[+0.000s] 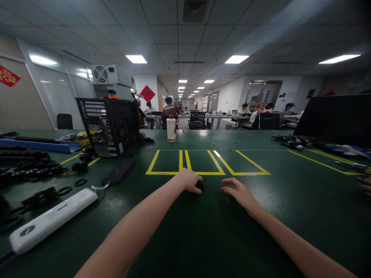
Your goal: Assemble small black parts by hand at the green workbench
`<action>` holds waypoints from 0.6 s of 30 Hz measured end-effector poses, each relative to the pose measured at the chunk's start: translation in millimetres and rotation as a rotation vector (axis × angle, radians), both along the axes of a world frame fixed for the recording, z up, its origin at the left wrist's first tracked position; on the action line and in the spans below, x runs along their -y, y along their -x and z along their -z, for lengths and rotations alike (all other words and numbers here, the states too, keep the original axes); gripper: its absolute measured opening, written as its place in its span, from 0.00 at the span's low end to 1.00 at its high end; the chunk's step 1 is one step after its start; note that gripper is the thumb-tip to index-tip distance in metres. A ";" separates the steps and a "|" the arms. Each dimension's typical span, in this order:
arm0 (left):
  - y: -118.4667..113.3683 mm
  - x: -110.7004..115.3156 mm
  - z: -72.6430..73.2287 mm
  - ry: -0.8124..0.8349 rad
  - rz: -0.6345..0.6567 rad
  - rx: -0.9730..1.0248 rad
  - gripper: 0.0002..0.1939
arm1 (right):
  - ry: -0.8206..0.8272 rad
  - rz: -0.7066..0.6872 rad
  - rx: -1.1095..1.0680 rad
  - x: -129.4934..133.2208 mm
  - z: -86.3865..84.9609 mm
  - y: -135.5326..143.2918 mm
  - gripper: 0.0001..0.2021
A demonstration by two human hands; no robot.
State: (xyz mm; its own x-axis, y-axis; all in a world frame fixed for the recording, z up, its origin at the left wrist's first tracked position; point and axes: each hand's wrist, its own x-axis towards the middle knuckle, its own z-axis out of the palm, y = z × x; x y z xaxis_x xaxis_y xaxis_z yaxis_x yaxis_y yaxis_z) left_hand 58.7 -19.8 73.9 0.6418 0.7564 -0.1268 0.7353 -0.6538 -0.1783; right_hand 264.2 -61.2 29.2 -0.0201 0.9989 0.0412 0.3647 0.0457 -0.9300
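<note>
My left hand (pixel 189 180) is low over the green tabletop (pixel 185 231), its fingers curled around a small dark object (pixel 199 185) whose kind I cannot make out. Slightly to the right, my right hand (pixel 236 189) hovers with thumb and fingers apart and nothing between them. A gap of bare green surface separates the two hands. Just beyond them, yellow tape outlines (pixel 203 173) mark several boxes on the table.
To the left lie a white power strip (pixel 55 220), black straps and cables (pixel 31 170). An open black computer case (pixel 111 125) stands behind them. A white bottle (pixel 171 129) with a red lid is farther back. A dark panel (pixel 333 119) and cables stand right. People sit in the background.
</note>
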 end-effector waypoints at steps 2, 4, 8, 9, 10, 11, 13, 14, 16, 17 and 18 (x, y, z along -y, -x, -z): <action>-5.7 -0.4 -1.3 -0.013 -0.013 -0.047 0.26 | -0.005 0.003 0.007 -0.6 0.2 0.5 0.13; -12.4 -0.6 -3.2 -0.022 -0.019 -0.085 0.26 | -0.018 0.001 0.028 -2.4 2.4 0.5 0.13; -13.6 5.3 -5.4 -0.025 0.015 -0.089 0.26 | -0.032 -0.019 0.058 -5.7 7.3 -1.9 0.13; -9.0 9.5 -5.3 -0.026 0.031 -0.079 0.27 | -0.029 -0.027 0.061 -5.7 7.7 -3.0 0.13; -2.0 15.1 -4.8 -0.030 0.051 -0.067 0.27 | -0.025 -0.035 0.063 -5.3 7.6 -4.2 0.13; 7.2 22.2 -4.4 -0.031 0.079 -0.052 0.27 | -0.020 -0.042 0.064 -4.6 7.2 -5.5 0.14; 31.5 40.0 -4.1 -0.037 0.130 -0.005 0.26 | -0.006 -0.050 0.068 -3.1 6.0 -7.7 0.14; 45.9 50.5 -4.7 -0.039 0.134 0.028 0.26 | 0.000 -0.054 0.071 -2.5 5.6 -8.5 0.14; 77.4 73.6 -7.6 -0.018 0.109 0.078 0.25 | -0.003 -0.066 0.079 -2.0 5.6 -9.1 0.13; 94.1 86.1 -9.6 -0.004 0.084 0.081 0.24 | -0.008 -0.073 0.085 -2.1 6.0 -9.0 0.13; 111.5 99.0 -11.5 0.008 0.050 0.073 0.23 | -0.015 -0.083 0.093 -2.2 6.5 -8.8 0.13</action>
State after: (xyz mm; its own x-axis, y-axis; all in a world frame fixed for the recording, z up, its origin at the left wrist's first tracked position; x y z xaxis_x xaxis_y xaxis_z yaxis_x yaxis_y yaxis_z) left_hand -52.8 -118.8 85.4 0.6865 0.7222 -0.0844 0.7126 -0.6913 -0.1196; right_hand 273.0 -59.0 22.7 -0.1067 0.9930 0.0503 0.4437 0.0929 -0.8914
